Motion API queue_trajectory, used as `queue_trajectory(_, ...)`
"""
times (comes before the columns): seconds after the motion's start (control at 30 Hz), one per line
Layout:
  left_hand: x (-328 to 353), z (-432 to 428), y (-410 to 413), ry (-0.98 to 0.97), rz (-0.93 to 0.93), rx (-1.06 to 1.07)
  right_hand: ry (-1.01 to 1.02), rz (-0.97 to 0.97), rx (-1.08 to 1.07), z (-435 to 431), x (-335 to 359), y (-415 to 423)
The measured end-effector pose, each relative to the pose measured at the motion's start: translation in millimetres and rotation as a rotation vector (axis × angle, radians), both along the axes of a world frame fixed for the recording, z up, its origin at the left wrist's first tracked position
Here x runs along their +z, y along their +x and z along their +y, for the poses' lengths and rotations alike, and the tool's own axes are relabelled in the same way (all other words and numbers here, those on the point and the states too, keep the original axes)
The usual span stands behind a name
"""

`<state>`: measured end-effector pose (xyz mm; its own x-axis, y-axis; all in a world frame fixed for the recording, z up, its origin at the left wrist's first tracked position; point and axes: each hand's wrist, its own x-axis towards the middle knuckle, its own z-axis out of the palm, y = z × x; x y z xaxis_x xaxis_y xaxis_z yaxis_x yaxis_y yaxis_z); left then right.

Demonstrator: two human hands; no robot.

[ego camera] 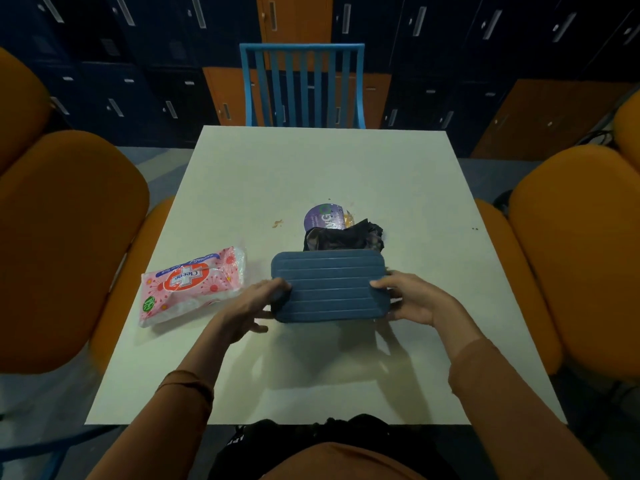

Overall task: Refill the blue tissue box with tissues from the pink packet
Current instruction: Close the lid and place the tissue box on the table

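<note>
The blue tissue box (329,285), ribbed and rounded at the corners, is held just above the white table (311,168) near its middle. My left hand (252,304) grips its left end and my right hand (412,299) grips its right end. The face toward me is closed, with no opening showing. The pink packet (192,285) of tissues lies flat on the table to the left of the box, close to my left hand but apart from it. Its end looks torn open.
Behind the box sit a crumpled black bag (346,235) and a purple round lid (323,216). A small brown stain (278,223) marks the table. A blue chair (302,84) stands at the far side, and orange chairs (65,244) flank both sides.
</note>
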<state>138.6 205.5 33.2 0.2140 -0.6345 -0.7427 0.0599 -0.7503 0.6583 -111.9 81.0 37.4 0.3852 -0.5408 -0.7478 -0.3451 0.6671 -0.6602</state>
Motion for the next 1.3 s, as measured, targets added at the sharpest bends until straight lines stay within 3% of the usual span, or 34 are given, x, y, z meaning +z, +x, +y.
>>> queue_trajectory(0.17,18,-15,-2,-0.217,0.001,-0.072,-0.159,-0.234,-0.062,-13,7,-25)
queue_trajectory(0.33,32,-41,-14,-0.311,-0.063,-0.151,-0.279,-0.275,-0.126,-29,10,-40)
queue_trajectory(0.53,23,-63,-39,-0.379,-0.082,-0.103,-0.315,-0.35,-0.072,-55,13,-60)
queue_trajectory(0.67,14,-86,-63,-0.467,-0.066,-0.106,-0.324,-0.311,-0.049,-80,18,-76)
queue_trajectory(0.87,-15,-123,-105,-0.573,-0.081,-0.137,-0.491,-0.208,-0.194,-106,0,-108)
queue_trajectory(1.17,-48,-153,-158,-0.695,-0.27,-0.273,-0.598,-0.104,-0.364,-99,-33,-156)
queue_trajectory(1.3,-52,-167,-175,-0.723,-0.244,-0.324,-0.626,-0.08,-0.409,-105,-43,-166)
